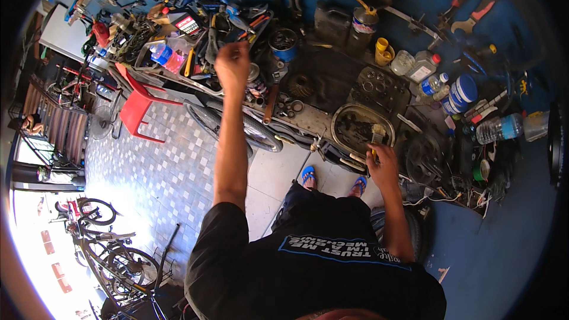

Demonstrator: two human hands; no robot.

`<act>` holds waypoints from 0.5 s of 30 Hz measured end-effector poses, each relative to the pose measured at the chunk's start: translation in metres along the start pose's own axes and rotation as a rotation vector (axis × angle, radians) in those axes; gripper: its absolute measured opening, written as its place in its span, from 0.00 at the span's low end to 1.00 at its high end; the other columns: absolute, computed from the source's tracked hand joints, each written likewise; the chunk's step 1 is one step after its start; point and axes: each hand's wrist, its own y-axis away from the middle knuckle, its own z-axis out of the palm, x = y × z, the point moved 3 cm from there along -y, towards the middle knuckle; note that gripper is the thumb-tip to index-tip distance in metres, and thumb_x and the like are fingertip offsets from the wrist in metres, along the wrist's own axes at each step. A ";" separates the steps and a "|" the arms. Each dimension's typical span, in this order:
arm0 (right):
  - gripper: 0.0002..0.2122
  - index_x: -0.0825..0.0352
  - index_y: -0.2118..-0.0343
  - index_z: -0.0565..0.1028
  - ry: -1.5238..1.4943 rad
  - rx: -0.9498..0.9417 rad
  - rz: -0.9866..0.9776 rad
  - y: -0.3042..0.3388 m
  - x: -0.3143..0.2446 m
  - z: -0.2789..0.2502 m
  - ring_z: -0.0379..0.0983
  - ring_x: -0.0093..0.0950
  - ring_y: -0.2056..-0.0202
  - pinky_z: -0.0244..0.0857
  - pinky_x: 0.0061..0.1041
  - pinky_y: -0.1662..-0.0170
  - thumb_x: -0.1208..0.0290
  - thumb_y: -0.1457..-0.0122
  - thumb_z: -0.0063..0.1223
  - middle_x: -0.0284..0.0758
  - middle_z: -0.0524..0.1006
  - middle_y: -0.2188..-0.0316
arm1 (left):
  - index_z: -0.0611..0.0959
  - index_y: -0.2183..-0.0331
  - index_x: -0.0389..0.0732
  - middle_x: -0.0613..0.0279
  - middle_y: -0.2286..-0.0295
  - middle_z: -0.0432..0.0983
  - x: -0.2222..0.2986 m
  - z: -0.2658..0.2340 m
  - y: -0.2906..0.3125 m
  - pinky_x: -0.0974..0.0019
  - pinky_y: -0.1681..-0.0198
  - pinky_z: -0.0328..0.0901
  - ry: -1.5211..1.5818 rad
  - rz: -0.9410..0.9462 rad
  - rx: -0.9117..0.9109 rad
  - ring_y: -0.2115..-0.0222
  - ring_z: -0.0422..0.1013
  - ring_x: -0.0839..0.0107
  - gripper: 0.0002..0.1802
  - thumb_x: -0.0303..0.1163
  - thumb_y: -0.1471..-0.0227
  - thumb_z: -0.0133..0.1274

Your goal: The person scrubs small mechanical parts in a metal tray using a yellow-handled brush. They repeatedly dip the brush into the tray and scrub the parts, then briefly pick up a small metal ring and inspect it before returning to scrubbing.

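Observation:
My left hand [232,66] is stretched out over the bench, beside a tool tray with pliers and other hand tools [240,21]. Its fingers look curled, and whatever may be in them is hidden. A spray can [256,80] stands just right of that wrist. Lower on the right, my right hand [383,166] is closed around a brush [377,136] with a yellow handle. The brush's pale bristles point into an oval metal basin [336,123] with dark, dirty contents. A bicycle cassette [300,85] lies on the dark bench top between my hands.
A blue tin of small parts [283,45] sits behind the cassette. Bottles and a blue-white tub [460,93] crowd the right side. A bench vise [318,144] juts from the front edge. A red chair [139,105] and a bicycle tyre [237,127] are left of me.

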 end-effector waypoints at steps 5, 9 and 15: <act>0.10 0.65 0.54 0.82 -0.008 -0.014 -0.005 0.003 -0.011 -0.001 0.77 0.46 0.54 0.70 0.42 0.49 0.73 0.39 0.61 0.42 0.82 0.58 | 0.87 0.59 0.38 0.41 0.59 0.82 -0.125 -0.019 -0.062 0.45 0.49 0.71 -0.417 -0.097 -0.179 0.52 0.75 0.42 0.24 0.48 0.47 0.67; 0.11 0.65 0.54 0.81 0.080 0.020 0.065 0.016 -0.012 -0.015 0.77 0.46 0.54 0.70 0.42 0.49 0.73 0.39 0.61 0.42 0.82 0.58 | 0.78 0.44 0.41 0.34 0.40 0.63 -0.165 0.031 -0.045 0.39 0.41 0.68 -0.590 -0.141 -0.324 0.41 0.64 0.33 0.39 0.50 0.52 0.72; 0.10 0.65 0.56 0.81 -0.012 0.146 0.011 0.017 -0.006 -0.011 0.78 0.45 0.55 0.72 0.42 0.50 0.72 0.40 0.63 0.41 0.83 0.59 | 0.83 0.71 0.45 0.58 0.74 0.77 -0.282 -0.012 -0.164 0.54 0.72 0.68 -1.608 0.852 -0.040 0.71 0.76 0.63 0.09 0.36 0.42 0.52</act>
